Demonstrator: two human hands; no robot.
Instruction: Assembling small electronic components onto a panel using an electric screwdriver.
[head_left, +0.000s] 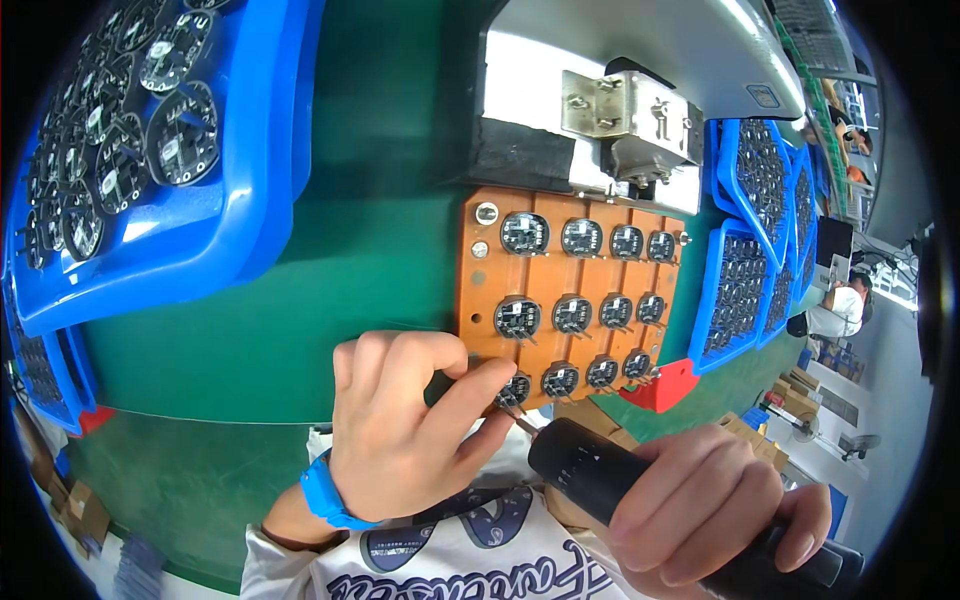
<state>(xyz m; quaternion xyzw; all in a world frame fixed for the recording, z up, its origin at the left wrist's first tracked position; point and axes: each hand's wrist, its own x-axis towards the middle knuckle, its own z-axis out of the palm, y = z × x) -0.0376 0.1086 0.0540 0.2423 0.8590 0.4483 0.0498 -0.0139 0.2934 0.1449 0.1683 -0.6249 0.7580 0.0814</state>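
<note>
My right hand point(700, 510) is wrapped round a black electric screwdriver point(590, 465), which slants up and to the left. Its thin tip meets the near-left round circuit board point(513, 390) on an orange fixture plate point(550, 272). At that same board, the thumb and forefinger of my left hand point(410, 400) close in on its edge and partly hide it; the other fingers are curled. The plate carries several small round black boards in rows, such as a far-left one point(524, 234), and thin legs stick out from many of them.
Behind the plate stands a grey machine point(650, 40) with a metal bracket point(640, 110). A blue tray point(235, 220) of round boards is at left; more filled blue trays point(705, 320) are at right, near a red piece point(665, 388). A person point(842, 305) sits farther off.
</note>
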